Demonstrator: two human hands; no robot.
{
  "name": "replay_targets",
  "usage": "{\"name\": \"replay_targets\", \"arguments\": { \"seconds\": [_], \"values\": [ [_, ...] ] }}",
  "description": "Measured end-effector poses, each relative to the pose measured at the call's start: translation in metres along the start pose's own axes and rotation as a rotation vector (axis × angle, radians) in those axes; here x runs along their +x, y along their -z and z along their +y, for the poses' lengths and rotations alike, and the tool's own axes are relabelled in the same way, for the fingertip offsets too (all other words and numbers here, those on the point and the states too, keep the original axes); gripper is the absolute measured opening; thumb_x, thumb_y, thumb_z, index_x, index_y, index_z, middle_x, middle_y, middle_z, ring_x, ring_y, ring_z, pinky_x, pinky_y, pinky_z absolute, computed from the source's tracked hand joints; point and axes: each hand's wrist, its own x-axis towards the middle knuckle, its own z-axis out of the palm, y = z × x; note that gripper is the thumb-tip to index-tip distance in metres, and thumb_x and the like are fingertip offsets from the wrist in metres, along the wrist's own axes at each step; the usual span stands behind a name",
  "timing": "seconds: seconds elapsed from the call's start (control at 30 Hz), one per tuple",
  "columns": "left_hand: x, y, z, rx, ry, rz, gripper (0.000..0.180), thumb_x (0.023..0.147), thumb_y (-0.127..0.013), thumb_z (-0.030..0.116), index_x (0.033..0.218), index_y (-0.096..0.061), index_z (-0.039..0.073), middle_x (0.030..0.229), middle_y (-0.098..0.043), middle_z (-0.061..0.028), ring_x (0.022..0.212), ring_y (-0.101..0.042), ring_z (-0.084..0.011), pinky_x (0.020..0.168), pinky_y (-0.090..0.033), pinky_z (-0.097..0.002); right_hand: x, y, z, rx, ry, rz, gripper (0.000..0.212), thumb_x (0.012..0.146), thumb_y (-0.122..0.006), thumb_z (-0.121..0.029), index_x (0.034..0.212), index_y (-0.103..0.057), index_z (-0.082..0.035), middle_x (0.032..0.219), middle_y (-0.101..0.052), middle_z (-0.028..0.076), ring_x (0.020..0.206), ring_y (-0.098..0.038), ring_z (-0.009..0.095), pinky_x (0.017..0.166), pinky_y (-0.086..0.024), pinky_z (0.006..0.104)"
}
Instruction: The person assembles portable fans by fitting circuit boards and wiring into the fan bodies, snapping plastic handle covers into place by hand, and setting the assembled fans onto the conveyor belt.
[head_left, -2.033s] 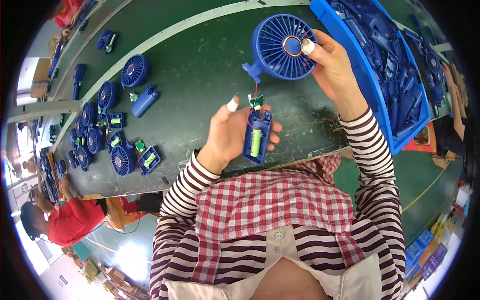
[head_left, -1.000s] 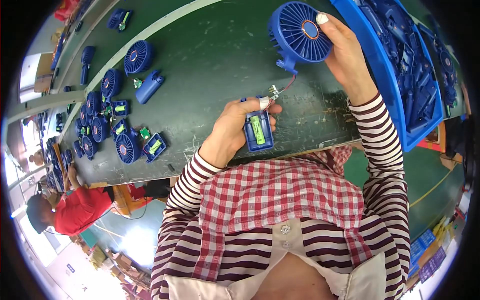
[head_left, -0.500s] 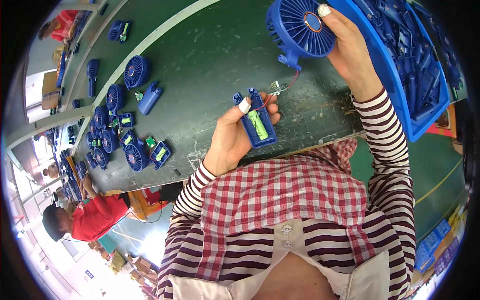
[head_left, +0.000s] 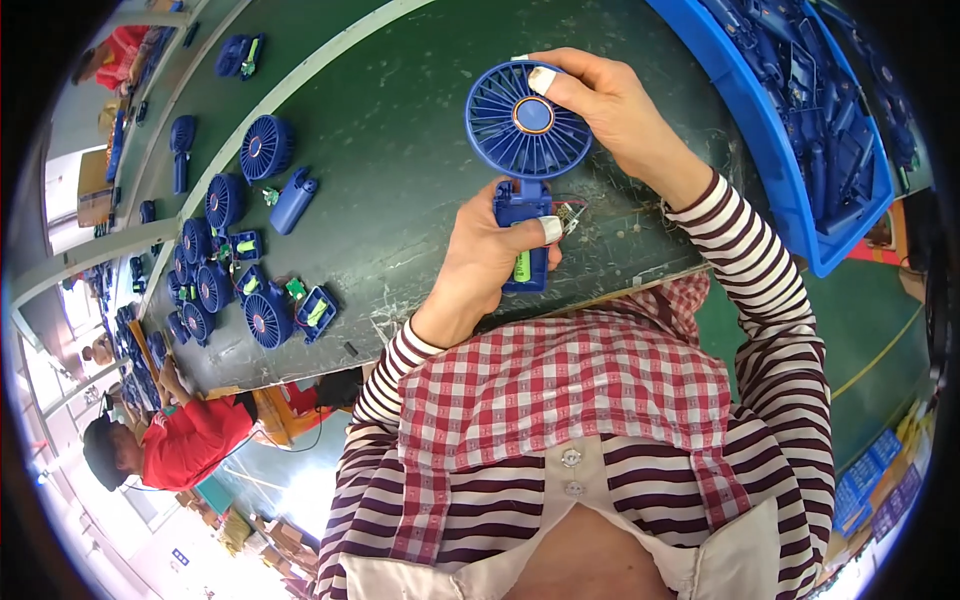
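Note:
In my right hand [head_left: 590, 95] is a round blue fan head [head_left: 490, 110], gripped at its right rim, with white wraps on the finger and thumb tips. The fan's neck meets the top of a blue handle shell [head_left: 512, 205]. My left hand [head_left: 485, 245] is closed around that shell from the left, its wrapped thumb lying across the front. A green battery [head_left: 522, 266] shows inside the shell below the thumb. Beside the thumb a small circuit board [head_left: 570, 217] with thin red wire sticks out to the right. The thumb hides part of the shell's inside.
Several blue fans [head_left: 212, 285] with open handles and batteries lie on the dark green table [head_left: 400, 150] at left. A loose blue handle piece [head_left: 293, 200] lies near them. At right stands a blue bin [head_left: 745, 110] of blue parts. A person in red [head_left: 200, 440] sits at far left.
My right hand has brought the fan head down and left, onto the top of the handle shell. My left thumb has moved across the shell's front.

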Motion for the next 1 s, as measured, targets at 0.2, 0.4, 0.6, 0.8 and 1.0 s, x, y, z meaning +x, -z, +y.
{"name": "replay_targets", "arguments": {
  "seconds": [0.2,0.4,0.6,0.8,1.0],
  "values": [
    [-0.002,0.000,0.009,-0.180,-0.052,0.007,0.025,0.081,-0.060,0.009,0.100,-0.054,-0.005,0.079,-0.061,-0.0123,0.059,-0.061,-0.0191,0.054,-0.052,-0.0302,0.003,-0.001,0.009,0.076,-0.057,0.018,0.029,0.089,-0.055,-0.017,0.112,-0.057,0.001,0.096,-0.061,0.001,0.089,-0.055,0.006,0.078,-0.045,0.0200],
    [0.010,0.001,0.002,0.126,-0.233,0.094,0.025,0.087,-0.060,0.019,0.090,-0.056,-0.005,0.071,-0.061,-0.0095,0.055,-0.060,-0.0160,0.049,-0.050,-0.0259,0.006,-0.003,0.006,0.045,0.002,0.036,0.030,0.089,-0.055,-0.017,0.112,-0.057,0.002,0.096,-0.061,0.001,0.088,-0.055,0.006,0.077,-0.045,0.0203],
    [0.010,0.011,0.015,-0.063,-0.096,0.137,0.027,0.089,-0.056,0.024,0.087,-0.056,-0.003,0.069,-0.061,-0.0109,0.052,-0.060,-0.0169,0.045,-0.049,-0.0254,0.002,0.000,0.000,-0.810,0.681,0.181,0.034,0.081,-0.060,-0.015,0.111,-0.054,0.001,0.110,-0.056,0.015,0.100,-0.055,0.029,0.085,-0.043,0.0337],
    [0.013,0.024,0.016,-0.073,-0.061,0.093,0.028,0.090,-0.053,0.023,0.089,-0.056,-0.004,0.072,-0.061,-0.0104,0.051,-0.059,-0.0155,0.044,-0.050,-0.0253,-0.037,-0.007,-0.015,-1.004,0.796,-0.234,0.033,0.067,-0.065,-0.007,0.100,-0.060,-0.005,0.097,-0.057,0.009,0.087,-0.055,0.024,0.079,-0.042,0.0377],
    [0.012,0.027,0.015,-0.071,0.023,0.046,0.030,0.090,-0.054,0.026,0.093,-0.055,-0.004,0.072,-0.061,-0.0108,0.051,-0.059,-0.0156,0.045,-0.050,-0.0251,-0.036,-0.007,-0.015,-1.078,0.849,-0.335,0.019,0.066,-0.065,-0.007,0.084,-0.060,-0.005,0.087,-0.056,0.004,0.081,-0.053,0.021,0.077,-0.041,0.0367]
  ]
}}
